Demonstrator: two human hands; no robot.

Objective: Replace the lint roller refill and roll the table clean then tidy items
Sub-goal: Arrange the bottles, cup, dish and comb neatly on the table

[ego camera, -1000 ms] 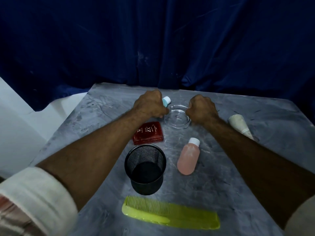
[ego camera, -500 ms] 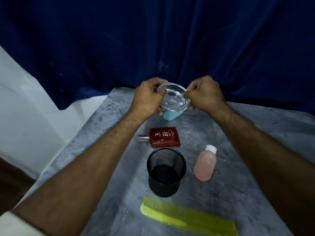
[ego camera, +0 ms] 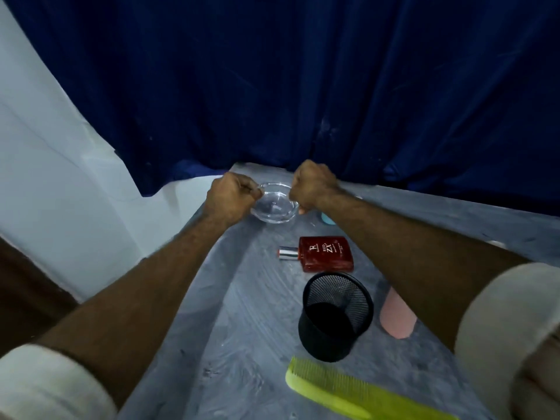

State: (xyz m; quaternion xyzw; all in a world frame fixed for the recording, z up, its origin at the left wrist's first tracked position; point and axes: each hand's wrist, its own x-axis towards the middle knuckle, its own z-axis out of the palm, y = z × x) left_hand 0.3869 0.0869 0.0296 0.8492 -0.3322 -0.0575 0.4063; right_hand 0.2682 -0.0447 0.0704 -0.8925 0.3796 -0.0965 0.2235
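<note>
My left hand point(ego camera: 233, 197) and right hand point(ego camera: 312, 184) pinching opposite rims of the glass dish point(ego camera: 274, 206), dish at the far left corner of the surface point(ego camera: 257, 313), resting or lifted unclear, red bottle point(ego camera: 327, 253), mesh cup point(ego camera: 335, 316), comb point(ego camera: 348, 392) nearer me.

Table point(ego camera: 242, 328): comb point(ego camera: 348, 392), mesh cup point(ego camera: 336, 316), probably bottle point(ego camera: 397, 319)

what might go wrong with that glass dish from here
The glass dish is pinched only at its rim by the left grip and the right grip; smooth glass may slip and break. It is near the table's far left corner, so it could go over the edge if set down carelessly.
</note>
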